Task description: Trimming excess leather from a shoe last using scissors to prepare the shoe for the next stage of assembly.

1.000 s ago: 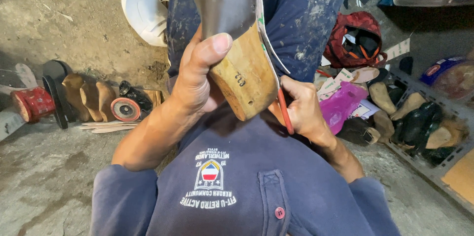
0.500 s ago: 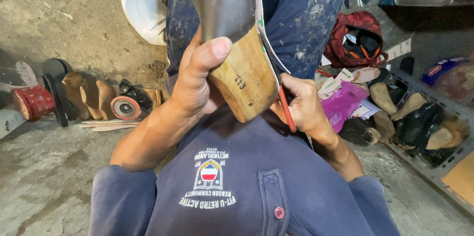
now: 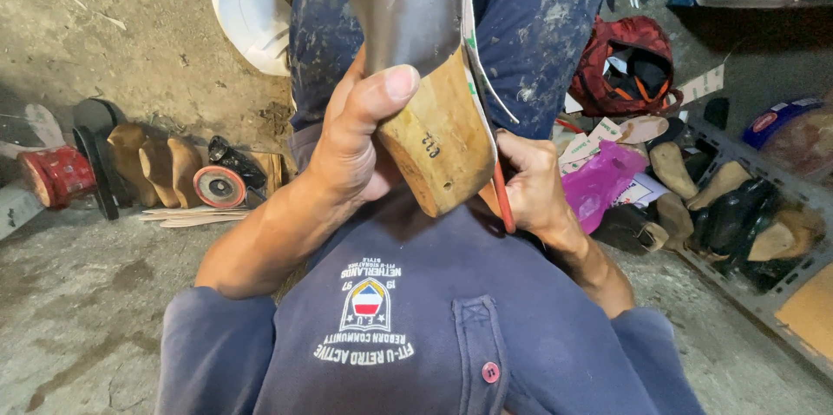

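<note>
1. The wooden shoe last (image 3: 438, 141) stood between the left hand (image 3: 356, 133) and the right hand (image 3: 534, 185), above the person's chest.
2. The tool (image 3: 503, 202) lay against the last's right side, in the right hand.
3. The grinder (image 3: 227, 179) lay on the floor (image 3: 87, 311) left of the left forearm, beside a row of soles (image 3: 156, 167).
4. The bag (image 3: 633, 68) sat right of the knees, behind the crate (image 3: 737, 215).

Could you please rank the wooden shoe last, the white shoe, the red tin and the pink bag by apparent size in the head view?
1. wooden shoe last, nearest the camera
2. white shoe
3. pink bag
4. red tin

The last two look close.
</note>
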